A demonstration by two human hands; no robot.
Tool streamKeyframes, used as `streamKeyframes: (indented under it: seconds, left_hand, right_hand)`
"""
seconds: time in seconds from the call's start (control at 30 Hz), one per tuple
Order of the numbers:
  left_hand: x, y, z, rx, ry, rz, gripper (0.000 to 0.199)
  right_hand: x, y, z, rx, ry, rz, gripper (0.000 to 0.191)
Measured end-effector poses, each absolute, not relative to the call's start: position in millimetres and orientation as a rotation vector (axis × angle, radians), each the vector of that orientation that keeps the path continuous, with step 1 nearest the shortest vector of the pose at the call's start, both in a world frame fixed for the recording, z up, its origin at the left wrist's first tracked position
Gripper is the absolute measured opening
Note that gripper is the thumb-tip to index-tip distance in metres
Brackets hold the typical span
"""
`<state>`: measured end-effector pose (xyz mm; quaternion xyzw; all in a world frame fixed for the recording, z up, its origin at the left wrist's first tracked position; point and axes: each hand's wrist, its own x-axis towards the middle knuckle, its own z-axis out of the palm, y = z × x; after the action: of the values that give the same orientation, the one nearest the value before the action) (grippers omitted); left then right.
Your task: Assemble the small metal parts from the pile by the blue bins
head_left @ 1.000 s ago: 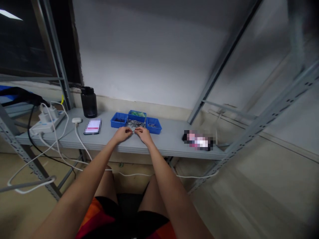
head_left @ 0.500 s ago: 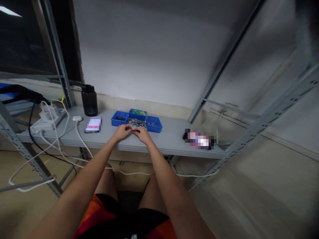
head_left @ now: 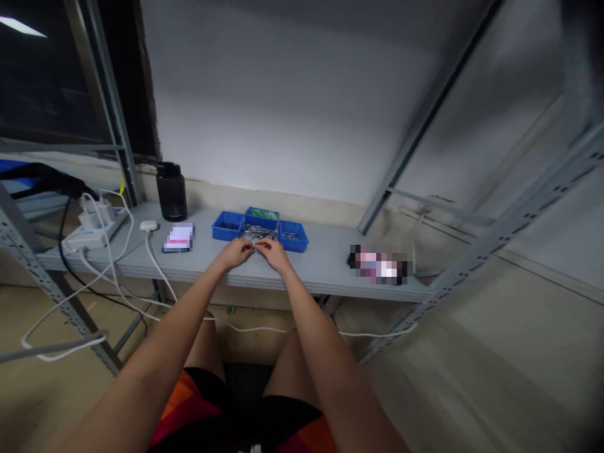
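My left hand (head_left: pixel 237 253) and my right hand (head_left: pixel 272 253) meet fingertip to fingertip just in front of the blue bins. Both are closed in a pinch; whatever they hold is too small to make out. Right behind them, the middle bin (head_left: pixel 259 232) is heaped with thin shiny metal pieces. To its left, a blue bin (head_left: pixel 221 234) contains small dark parts. A third blue bin (head_left: pixel 299 241), on the right, has a few slim metal pieces in it. At the back, another blue bin (head_left: pixel 261 214) shows something green inside.
On the grey shelf (head_left: pixel 321 275), a black bottle (head_left: pixel 172 194) and a phone (head_left: pixel 179 237) stand left of the bins. Further left are a white power strip (head_left: pixel 97 229), a white charger (head_left: pixel 148 225) and trailing cables. A second phone (head_left: pixel 377 264) lies at the right, near metal uprights.
The view has shifted slightly. My fingertips stay together in front of the bins, with only a small change in the fingers' pose.
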<state>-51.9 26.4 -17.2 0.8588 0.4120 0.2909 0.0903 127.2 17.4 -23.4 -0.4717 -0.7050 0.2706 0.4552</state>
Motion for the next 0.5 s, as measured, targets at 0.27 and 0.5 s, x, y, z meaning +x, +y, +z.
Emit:
streamKeyframes:
  seconds: [0.27, 0.5]
  left_hand:
    - [-52.0, 20.3, -10.2, 2.332, 1.285, 1.128, 0.022]
    - [-49.8, 11.1, -3.5, 2.346, 1.285, 1.227, 0.020]
  right_hand:
    - [126.1, 17.7, -25.4, -1.229, -1.814, 0.586, 0.013]
    - [125.1, 20.0, -28.8, -1.234, -1.823, 0.565, 0.023]
